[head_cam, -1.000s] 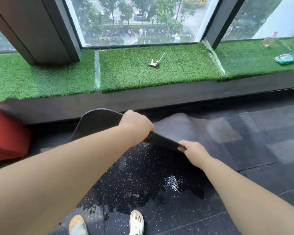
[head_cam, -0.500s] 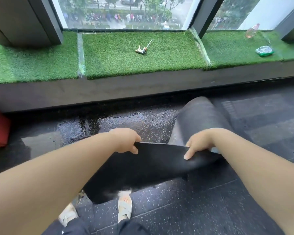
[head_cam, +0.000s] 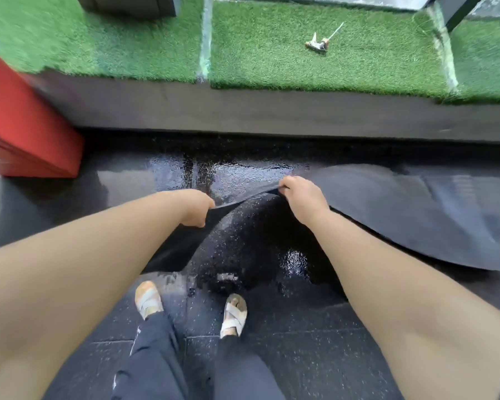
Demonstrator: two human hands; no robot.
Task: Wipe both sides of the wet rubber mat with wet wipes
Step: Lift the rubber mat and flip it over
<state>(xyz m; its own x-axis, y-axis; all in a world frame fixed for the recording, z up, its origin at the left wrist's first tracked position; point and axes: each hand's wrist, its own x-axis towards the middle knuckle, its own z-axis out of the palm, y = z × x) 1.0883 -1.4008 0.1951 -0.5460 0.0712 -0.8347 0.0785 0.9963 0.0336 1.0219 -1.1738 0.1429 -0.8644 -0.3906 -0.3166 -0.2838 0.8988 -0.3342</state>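
Dark grey rubber mat (head_cam: 416,220) lies lengthwise left-to-right, trailing right of your grip across wet speckled black floor (head_cam: 286,342). Your left hand (head_cam: 198,207) and right hand (head_cam: 300,197) each pinch its lifted edge. Beyond the grip: green turf ledge (head_cam: 272,62); leftward, red block (head_cam: 26,134).

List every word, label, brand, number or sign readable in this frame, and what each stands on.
No text can be read in this frame.
Rubber mat, gripped by the left hand and right hand: no print shows.
Small object on the artificial grass: too small to show any label.
Red block: plain faces, blurred.
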